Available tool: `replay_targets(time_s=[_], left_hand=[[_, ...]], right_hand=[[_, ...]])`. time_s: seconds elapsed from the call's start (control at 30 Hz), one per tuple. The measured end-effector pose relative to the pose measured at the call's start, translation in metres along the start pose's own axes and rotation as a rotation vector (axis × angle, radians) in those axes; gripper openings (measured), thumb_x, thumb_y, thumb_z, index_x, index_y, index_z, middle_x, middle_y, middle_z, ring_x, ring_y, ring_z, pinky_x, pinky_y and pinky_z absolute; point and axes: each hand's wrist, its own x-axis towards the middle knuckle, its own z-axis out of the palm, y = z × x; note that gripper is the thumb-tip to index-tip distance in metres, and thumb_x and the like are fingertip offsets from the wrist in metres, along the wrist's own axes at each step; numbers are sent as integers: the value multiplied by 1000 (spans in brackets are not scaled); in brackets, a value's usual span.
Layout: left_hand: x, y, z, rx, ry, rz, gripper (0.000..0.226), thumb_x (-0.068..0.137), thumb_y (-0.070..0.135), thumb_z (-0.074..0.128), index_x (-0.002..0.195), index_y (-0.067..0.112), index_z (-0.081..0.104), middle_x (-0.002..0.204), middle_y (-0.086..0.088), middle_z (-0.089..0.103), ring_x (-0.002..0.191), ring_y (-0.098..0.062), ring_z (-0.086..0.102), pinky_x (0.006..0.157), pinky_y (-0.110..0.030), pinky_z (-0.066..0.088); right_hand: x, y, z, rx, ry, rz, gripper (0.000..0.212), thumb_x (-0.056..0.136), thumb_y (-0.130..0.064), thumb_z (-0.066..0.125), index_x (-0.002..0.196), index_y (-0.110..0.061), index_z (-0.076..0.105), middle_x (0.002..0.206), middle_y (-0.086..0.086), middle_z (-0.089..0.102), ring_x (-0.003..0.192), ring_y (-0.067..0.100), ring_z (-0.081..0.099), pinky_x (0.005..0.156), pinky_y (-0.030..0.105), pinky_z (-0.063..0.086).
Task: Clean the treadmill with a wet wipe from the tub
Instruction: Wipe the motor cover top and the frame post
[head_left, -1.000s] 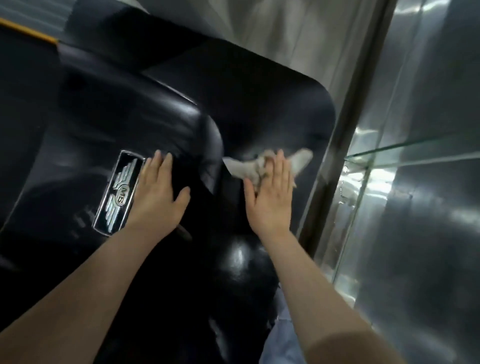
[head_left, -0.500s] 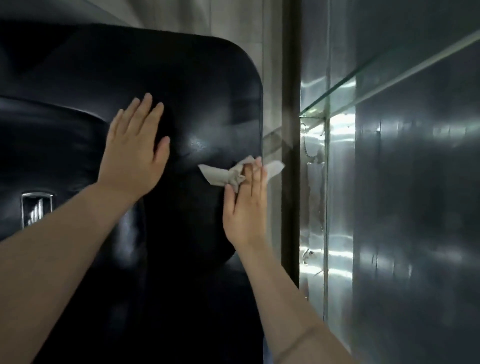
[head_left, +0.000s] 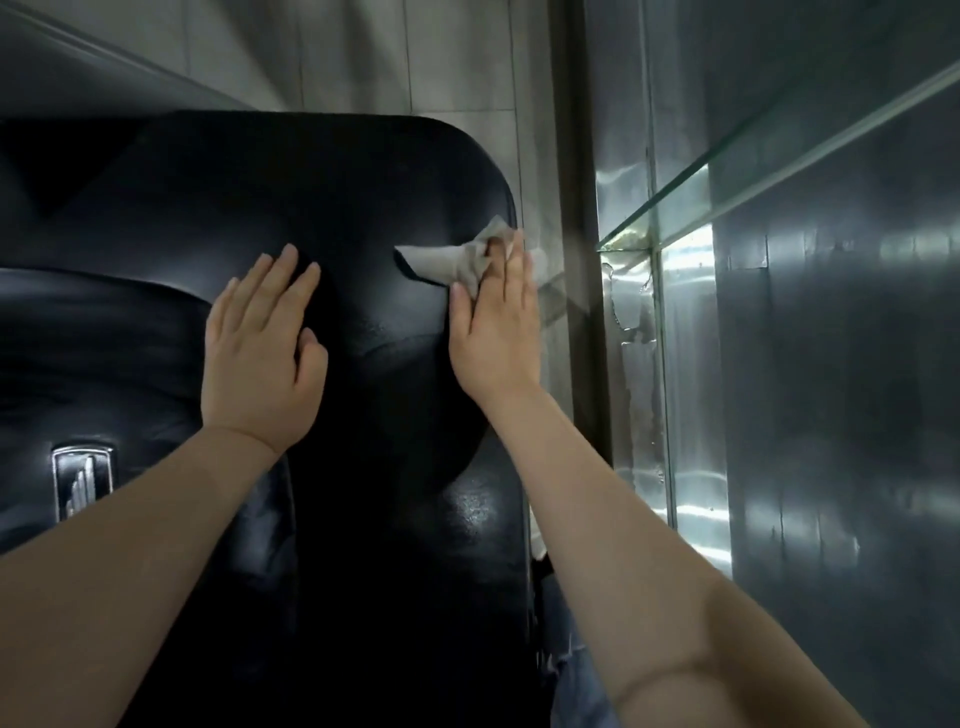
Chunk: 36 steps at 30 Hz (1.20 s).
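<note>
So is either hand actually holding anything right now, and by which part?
The right hand presses the wet wipe against the black treadmill cover, straight fingers over its right end. The left hand lies flat and holds nothing.

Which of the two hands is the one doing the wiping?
The right hand: its straight fingers press the wet wipe against the black treadmill cover near its right edge. The left hand just lies flat, with nothing under it.

The treadmill cover (head_left: 363, 197) looks like glossy black plastic. The wet wipe (head_left: 447, 262) is crumpled, matt grey cloth. The badge (head_left: 83, 480) is shiny metal.
</note>
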Motion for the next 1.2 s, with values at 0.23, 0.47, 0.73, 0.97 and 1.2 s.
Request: replay_targets(time_s=[0.23, 0.47, 0.73, 0.97, 1.2], left_hand=[[1, 0, 0, 13, 4, -1, 59, 91, 21, 35, 149, 11, 41, 159, -7, 33, 150, -22, 23, 124, -31, 3], [1, 0, -1, -19, 4, -9, 56, 93, 22, 37, 147, 9, 43, 157, -5, 37, 148, -20, 27, 125, -33, 7], [-7, -5, -2, -265, 127, -216, 55, 97, 22, 43, 150, 6, 36, 158, -7, 32, 149, -23, 23, 124, -40, 13], [-62, -46, -15, -305, 232, -933, 63, 99, 21, 52, 155, 11, 25, 163, -7, 18, 151, -25, 11, 124, -48, 8], [-86, -63, -30, -292, -29, -842, 80, 96, 47, 54, 159, 21, 14, 167, -3, 5, 153, -21, 0, 122, -41, 8]], right_hand=[[-145, 29, 13, -162, -155, -186, 64, 104, -39, 27, 157, -13, 4, 165, 3, -7, 151, 18, -12, 124, 38, -2], [33, -10, -5, -152, -6, -94, 64, 104, -41, 21, 155, -4, 10, 164, 16, 1, 152, 28, -3, 124, 42, 2], [5, -10, -6, -274, -70, -378, 58, 104, -33, 30, 155, -5, 20, 164, 13, 10, 152, 26, 3, 122, 51, 12], [-16, -25, -7, -423, -294, -740, 67, 101, -45, 33, 155, -10, 15, 164, 9, 8, 152, 27, 9, 122, 48, 13], [129, -146, 34, -545, -198, -424, 63, 103, -45, 19, 156, -10, 20, 163, 8, 16, 150, 26, 10, 122, 47, 5]])
